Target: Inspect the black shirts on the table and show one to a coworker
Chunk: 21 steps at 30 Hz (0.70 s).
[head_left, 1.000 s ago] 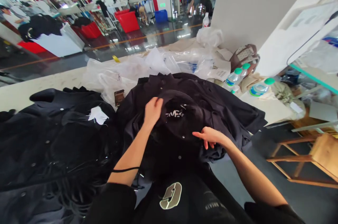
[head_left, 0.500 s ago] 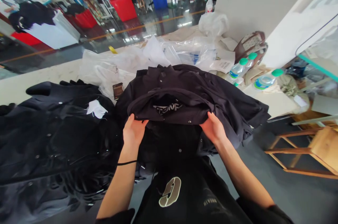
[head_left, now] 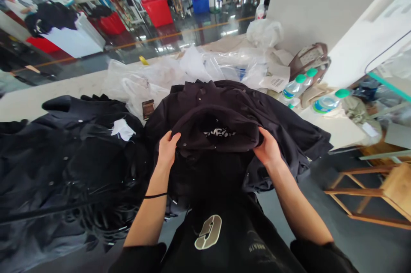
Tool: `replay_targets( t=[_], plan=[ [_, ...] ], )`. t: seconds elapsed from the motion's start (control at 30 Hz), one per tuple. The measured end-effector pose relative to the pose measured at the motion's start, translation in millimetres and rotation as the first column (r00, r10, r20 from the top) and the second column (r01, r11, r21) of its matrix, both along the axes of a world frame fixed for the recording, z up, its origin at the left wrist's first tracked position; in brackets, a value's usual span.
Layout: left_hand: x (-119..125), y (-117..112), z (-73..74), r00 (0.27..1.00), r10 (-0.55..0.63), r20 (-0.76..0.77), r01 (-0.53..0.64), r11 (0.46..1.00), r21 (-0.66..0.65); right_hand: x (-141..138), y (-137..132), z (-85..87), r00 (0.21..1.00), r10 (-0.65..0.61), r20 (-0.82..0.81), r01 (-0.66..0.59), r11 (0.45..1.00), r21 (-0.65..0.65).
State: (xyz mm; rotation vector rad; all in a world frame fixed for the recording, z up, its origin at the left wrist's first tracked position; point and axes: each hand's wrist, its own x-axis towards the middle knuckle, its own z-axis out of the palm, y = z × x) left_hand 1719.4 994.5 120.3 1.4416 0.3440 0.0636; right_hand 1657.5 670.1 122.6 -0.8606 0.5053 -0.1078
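A black snap-button jacket (head_left: 208, 97) lies spread at the table's near edge, its collar side away from me. My left hand (head_left: 167, 148) pinches the near edge of the cloth at the left, thumb on top. At the right, my right hand (head_left: 267, 148) grips the same edge, with its fingertips partly hidden by the fabric. Between my hands the cloth gapes open, and white lettering (head_left: 220, 132) shows inside. Left of my left hand lies a pile of black jackets (head_left: 93, 157) with a white scrap (head_left: 123, 130) on it.
Clear plastic bags (head_left: 150, 76) lie along the table's far side. Bottles with green caps (head_left: 329, 101) and a brown bag (head_left: 310, 61) stand at the right. A wooden stool (head_left: 369, 191) is on the floor at the right. Red bins (head_left: 157, 10) and people are farther off.
My hands have spread a little, and the cloth between them gapes wider. The lettering inside has shifted right and shows different letters. The whole view has moved slightly.
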Motion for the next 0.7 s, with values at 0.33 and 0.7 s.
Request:
replay_targets(
  t=[0.33,0.7],
  plan=[
    [7,-4,23.9,0.984,-0.165,0.068,0.177,0.848,-0.5,29,-25,-0.8,0.997,0.075,-0.011,-0.075,0.997,0.016],
    [9,-2,27.1,0.988,-0.121,0.099,0.155,0.84,-0.519,40,-27,-6.0,0.992,0.126,0.004,-0.125,0.992,-0.019]
  ],
)
